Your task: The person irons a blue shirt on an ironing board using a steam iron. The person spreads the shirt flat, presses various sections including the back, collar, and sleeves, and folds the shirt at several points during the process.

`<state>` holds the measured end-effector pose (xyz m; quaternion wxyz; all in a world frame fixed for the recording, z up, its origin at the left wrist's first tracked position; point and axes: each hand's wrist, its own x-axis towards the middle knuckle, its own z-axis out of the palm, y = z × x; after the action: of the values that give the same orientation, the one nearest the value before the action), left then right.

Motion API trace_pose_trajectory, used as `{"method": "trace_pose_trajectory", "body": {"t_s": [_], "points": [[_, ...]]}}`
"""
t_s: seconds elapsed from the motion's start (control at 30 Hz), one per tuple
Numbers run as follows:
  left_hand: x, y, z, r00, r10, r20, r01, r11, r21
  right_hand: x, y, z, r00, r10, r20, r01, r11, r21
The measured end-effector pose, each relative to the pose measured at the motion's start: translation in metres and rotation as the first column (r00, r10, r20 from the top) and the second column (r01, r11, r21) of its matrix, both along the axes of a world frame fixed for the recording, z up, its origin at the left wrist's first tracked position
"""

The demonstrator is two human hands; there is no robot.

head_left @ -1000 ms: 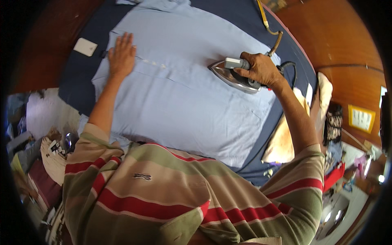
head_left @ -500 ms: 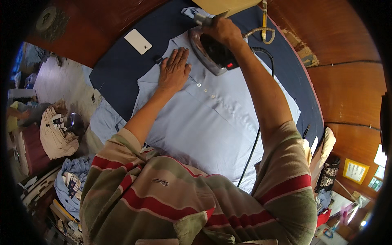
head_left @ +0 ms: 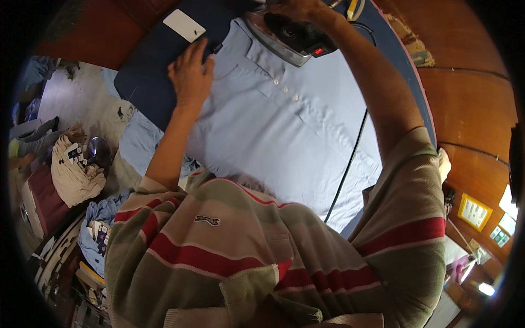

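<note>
A light blue shirt (head_left: 262,136) with a short row of pale buttons is spread over a dark blue ironing board (head_left: 143,68). At the top, my right hand (head_left: 301,9) is closed round the handle of a clothes iron (head_left: 284,46), whose plate rests at the shirt's upper part and whose red light glows. The iron's tip is partly cut off by the top edge. My left hand (head_left: 192,74) is open with fingers stretched out, at the shirt's left edge beside a small dark tab. Just beyond its fingertips lies a white rectangular card-like thing (head_left: 184,25).
The iron's black cord (head_left: 350,158) runs down across the shirt's right side. Brown wooden panels (head_left: 465,104) stand at the right. On the left are a beige cloth bundle (head_left: 76,172), blue garments (head_left: 101,218), and another person's hand (head_left: 26,160).
My left hand has lifted off the shirt's upper part and moved left to its edge. My right hand and the iron have shifted up and slightly right in view.
</note>
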<state>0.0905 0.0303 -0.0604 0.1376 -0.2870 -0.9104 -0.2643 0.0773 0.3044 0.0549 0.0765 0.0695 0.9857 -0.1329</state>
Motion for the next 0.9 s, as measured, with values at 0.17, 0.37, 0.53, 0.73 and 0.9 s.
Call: {"method": "trace_pose_trajectory", "body": {"t_s": [0.17, 0.37, 0.53, 0.73, 0.9], "points": [[0.026, -0.009, 0.007, 0.993, -0.122, -0.004, 0.122, 0.991, -0.053, 0.101, 0.028, -0.002, 0.948, -0.001, -0.317, -0.007, 1.000, -0.024], [0.038, 0.062, -0.012, 0.865, -0.501, -0.045, 0.481, 0.851, -0.212, 0.241, -0.035, 0.033, 0.948, -0.304, 0.092, 0.312, 0.946, -0.087], [-0.005, 0.063, -0.023, 0.852, -0.523, 0.008, 0.462, 0.746, -0.479, 0.295, -0.042, 0.017, 0.889, -0.443, 0.114, 0.452, 0.890, -0.063], [-0.024, 0.065, -0.034, 0.841, -0.541, -0.007, 0.456, 0.717, -0.526, 0.276, -0.044, 0.014, 0.926, -0.373, 0.065, 0.375, 0.926, -0.040], [-0.016, 0.065, -0.032, 0.857, -0.515, -0.010, 0.438, 0.739, -0.511, 0.278, -0.045, 0.016, 0.914, -0.397, 0.082, 0.404, 0.911, -0.086]]}}
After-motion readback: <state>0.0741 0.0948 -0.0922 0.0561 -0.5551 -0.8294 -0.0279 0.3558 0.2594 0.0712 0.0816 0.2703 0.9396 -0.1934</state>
